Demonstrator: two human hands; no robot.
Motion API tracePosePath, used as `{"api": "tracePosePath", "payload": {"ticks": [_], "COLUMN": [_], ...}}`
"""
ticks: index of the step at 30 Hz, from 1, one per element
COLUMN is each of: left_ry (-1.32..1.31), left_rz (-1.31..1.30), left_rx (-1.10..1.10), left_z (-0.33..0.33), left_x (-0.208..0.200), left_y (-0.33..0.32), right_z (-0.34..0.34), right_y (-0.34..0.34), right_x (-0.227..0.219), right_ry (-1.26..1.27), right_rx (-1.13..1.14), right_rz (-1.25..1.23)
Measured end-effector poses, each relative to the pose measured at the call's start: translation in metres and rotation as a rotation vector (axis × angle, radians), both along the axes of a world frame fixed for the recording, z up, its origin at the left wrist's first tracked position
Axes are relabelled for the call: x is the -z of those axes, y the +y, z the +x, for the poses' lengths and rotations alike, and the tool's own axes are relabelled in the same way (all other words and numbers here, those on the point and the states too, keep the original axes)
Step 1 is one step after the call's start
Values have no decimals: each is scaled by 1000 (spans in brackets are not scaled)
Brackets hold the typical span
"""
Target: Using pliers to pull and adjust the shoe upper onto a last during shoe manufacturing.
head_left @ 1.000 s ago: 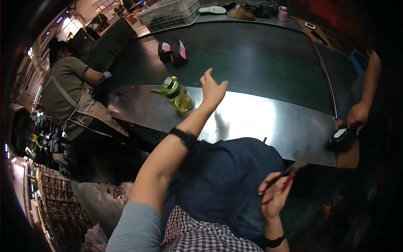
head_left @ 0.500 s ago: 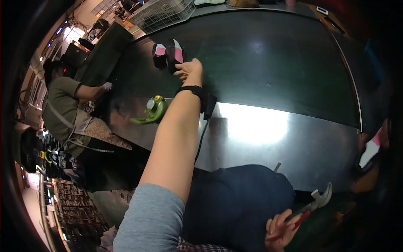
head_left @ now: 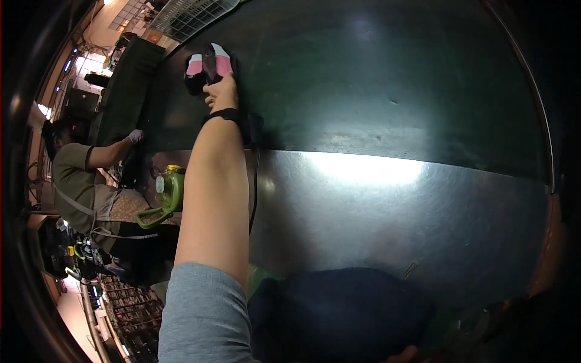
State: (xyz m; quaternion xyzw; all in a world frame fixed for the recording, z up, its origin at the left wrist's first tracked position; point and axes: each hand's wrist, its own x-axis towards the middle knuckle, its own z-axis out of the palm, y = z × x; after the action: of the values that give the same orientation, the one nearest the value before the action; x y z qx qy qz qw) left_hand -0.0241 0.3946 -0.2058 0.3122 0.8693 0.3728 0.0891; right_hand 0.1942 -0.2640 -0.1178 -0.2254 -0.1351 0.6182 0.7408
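Observation:
My left hand reaches far across the bench, its fingers closed around the near end of a dark shoe. That shoe lies with its pink and white underside up. Right beside it, on the left, a matching dark shoe rests the same way up. A black band with a box and cable is strapped to my left wrist. Of my right hand only a small dim bit shows at the lower edge; its fingers and anything in them are hidden.
A green bottle with a looped handle stands left of my forearm. The bench has a dark green surface behind a shiny metal strip. A grey plastic crate sits at the far left. A co-worker stands at left.
My left hand has moved onto the right-hand shoe and closed on it. The view has shifted; my right hand, which held a red-handled hammer-headed tool, has mostly dropped out of sight.

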Motion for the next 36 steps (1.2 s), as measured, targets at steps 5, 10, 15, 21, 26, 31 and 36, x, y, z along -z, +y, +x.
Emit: {"api": "tracePosePath", "payload": {"ticks": [5,10,15,21,26,31,36], "left_ry": [-137,-937,-1460,-1586,-1300,-897,-372], "left_rz": [27,280,102,-248,-419,-549,-762], "left_rx": [-130,93,431,1005,1280,1508,1895], "left_z": [80,101,97,62,-24,-43,-14], "left_x": [-25,-49,-71,-134,-232,-265,-223], "left_y": [-53,-73,-127,-304,-416,-475,-514], "right_z": [-11,-27,-30,-19,11,-5,-72], "right_y": [10,-7,7,-36,-86,-85,-59], "right_x": [-6,19,16,-1,-51,-87,-79], "right_ry": [30,-92,69,-88,-333,-451,-547], "right_rx": [27,163,205,505,663,475,236], "right_rz": [-33,-56,-24,-57,-83,-62,-187]}}
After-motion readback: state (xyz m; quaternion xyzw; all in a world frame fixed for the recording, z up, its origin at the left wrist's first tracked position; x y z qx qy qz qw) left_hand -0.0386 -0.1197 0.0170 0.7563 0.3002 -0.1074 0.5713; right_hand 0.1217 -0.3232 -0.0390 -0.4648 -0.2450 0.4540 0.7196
